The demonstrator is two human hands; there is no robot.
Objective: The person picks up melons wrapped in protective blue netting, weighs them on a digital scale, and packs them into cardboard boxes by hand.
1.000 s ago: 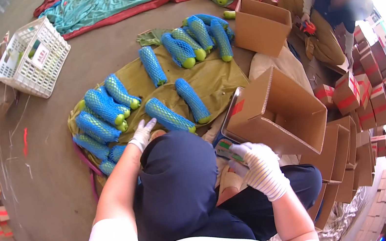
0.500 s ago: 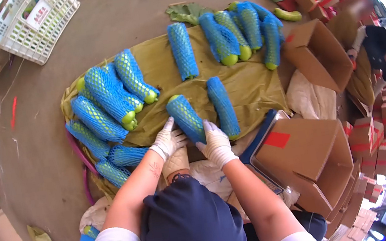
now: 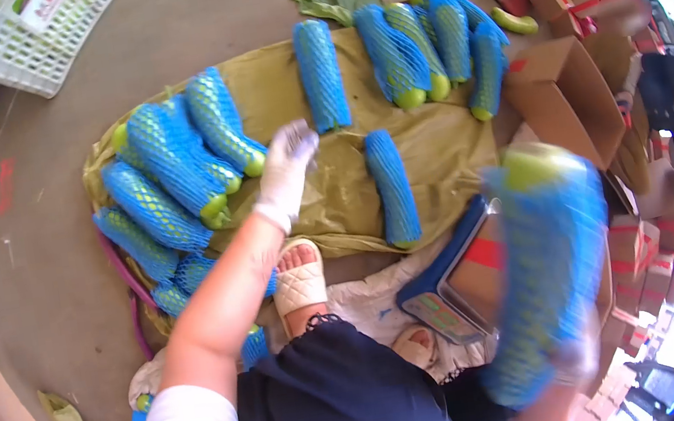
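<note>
Down at 4 o'clock of my view, the right hand (image 3: 577,357) is mostly blurred; I see it wrapped round the lower end of a long green fruit in blue foam-net sleeve (image 3: 547,267), held upright w/ the bare green tip at top, in front of the blue weighing scale w/ metal pan (image 3: 451,289) and the open brown cardboard box w/ red tape (image 3: 566,96). How tight the fingers close I can't tell, too much blur. Left hand (image 3: 286,164), white knit glove, is stretched toward 12 o'clock, fingers loosely spread, holding nothing, hovering over the olive-green cloth sheet (image 3: 431,145) btwn the heap of sleeved fruits at 9 o'clock (image 3: 176,168) and a single sleeved fruit lying at 1 o'clock (image 3: 392,185). White plastic crate (image 3: 28,38) sits at 11 o'clock, well apart.
</note>
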